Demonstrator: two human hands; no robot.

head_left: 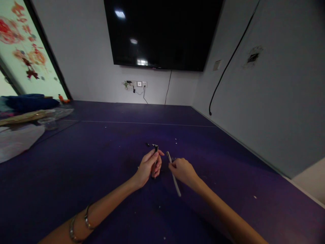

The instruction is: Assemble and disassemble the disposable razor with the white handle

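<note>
My left hand [148, 167] is closed round a slim dark stick-like object [156, 148], held upright with a black and white end showing above the thumb. What kind of object it is I cannot make out. My right hand [183, 169] is closed on a thin light-grey rod [175, 184], which slants from upper left to lower right. The rod's upper end points towards my left hand, with a gap between them. A small black piece [148, 144] lies on the purple surface [114, 189] just beyond my left hand.
White specks dot the purple surface. At the far left are a dark blue cloth [30, 102], a clear plastic container [48, 123] and a white bag [19, 142]. A television [162, 34] hangs on the back wall above sockets [139, 84]. A black cable [228, 62] hangs at the right wall.
</note>
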